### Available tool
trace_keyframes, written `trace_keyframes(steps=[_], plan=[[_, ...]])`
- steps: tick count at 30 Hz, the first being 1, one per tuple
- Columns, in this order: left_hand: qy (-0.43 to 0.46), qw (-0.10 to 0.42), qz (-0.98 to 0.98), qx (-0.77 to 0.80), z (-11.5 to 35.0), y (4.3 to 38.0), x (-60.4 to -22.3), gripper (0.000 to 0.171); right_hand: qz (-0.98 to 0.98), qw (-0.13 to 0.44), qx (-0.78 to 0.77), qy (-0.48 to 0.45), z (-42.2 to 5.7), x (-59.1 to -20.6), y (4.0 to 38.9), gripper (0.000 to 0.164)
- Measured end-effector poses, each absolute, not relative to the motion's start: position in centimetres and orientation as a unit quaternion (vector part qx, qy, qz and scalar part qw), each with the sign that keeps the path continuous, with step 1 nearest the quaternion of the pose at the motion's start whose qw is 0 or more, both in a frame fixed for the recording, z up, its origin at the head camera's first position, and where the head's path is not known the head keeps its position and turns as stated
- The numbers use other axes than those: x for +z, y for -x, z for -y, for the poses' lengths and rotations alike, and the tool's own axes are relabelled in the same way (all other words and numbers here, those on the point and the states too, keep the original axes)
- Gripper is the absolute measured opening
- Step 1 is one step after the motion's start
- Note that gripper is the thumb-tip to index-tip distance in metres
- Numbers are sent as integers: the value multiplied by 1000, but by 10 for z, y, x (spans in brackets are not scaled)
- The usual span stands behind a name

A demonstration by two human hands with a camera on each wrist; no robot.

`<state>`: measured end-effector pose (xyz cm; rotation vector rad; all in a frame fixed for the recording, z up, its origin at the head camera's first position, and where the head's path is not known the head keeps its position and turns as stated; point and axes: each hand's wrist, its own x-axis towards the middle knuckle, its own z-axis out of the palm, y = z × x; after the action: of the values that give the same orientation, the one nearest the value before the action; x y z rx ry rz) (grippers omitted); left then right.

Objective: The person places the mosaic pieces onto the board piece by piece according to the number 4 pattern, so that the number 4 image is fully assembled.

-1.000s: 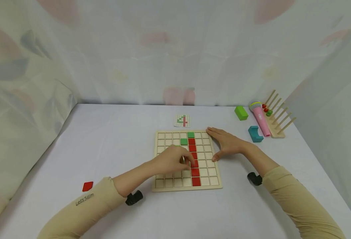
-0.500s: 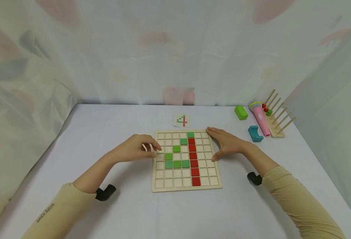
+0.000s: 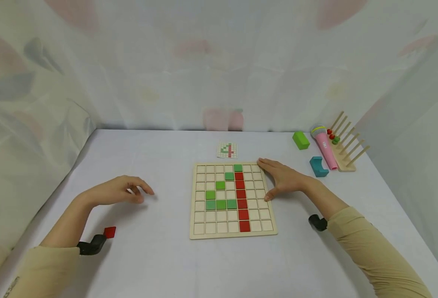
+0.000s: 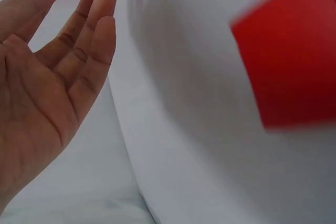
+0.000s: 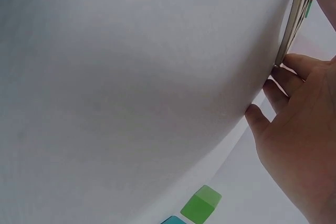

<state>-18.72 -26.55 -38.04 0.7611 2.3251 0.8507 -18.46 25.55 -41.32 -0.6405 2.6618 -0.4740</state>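
Observation:
My left hand (image 3: 120, 191) hovers above the table left of the board, fingers loosely bent, holding nothing; the left wrist view shows its bare palm (image 4: 39, 98). Near that wrist a square red tile (image 3: 109, 232) lies on the table, and it appears large and blurred at the right of the left wrist view. A wooden grid board (image 3: 219, 236) lies flat in the middle, with a column of red tiles (image 3: 241, 193) and several green tiles (image 3: 220, 185) in its squares. My right hand (image 3: 284, 179) rests spread at the board's right edge, fingertips at the upper corner and thumb lower down.
Behind the board lies a small pattern card (image 3: 227, 150). At the back right are a green block (image 3: 301, 140), a teal block (image 3: 318, 167), a pink toy microphone (image 3: 325, 151) and a wooden peg stand (image 3: 347, 161). Curtains border the white table.
My left hand has lifted off the board and moved left over the bare table, uncovering the green tiles in the lower rows. The right hand stays where it was.

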Motion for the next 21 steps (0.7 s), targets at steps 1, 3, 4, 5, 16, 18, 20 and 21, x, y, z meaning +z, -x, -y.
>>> trace_keyframes(steps=[1,3,4,5,16,18,20,21], plan=[[-282,277,-863,316,272,187,-381,28,-942,179,-167,228,-255,-413,184,122],[-276,284,-862,316,284,188,-384,27,-943,177,-167,229,-255,-413,184,121],[-272,287,-862,316,289,188,-386,27,-943,177,-167,229,-255,-413,184,121],[-269,289,-864,314,294,187,-387,27,-943,176,-166,229,-255,-413,184,121],[-299,349,-810,364,332,173,-398,39,-942,175,-166,232,-255,-413,184,121],[-322,345,-801,368,335,170,-401,40,-942,174,-166,233,-255,-412,184,121],[-342,340,-794,369,336,168,-403,41,-942,171,-168,234,-256,-413,184,121],[-351,335,-793,367,336,167,-404,42,-942,172,-169,233,-256,-413,184,121]])
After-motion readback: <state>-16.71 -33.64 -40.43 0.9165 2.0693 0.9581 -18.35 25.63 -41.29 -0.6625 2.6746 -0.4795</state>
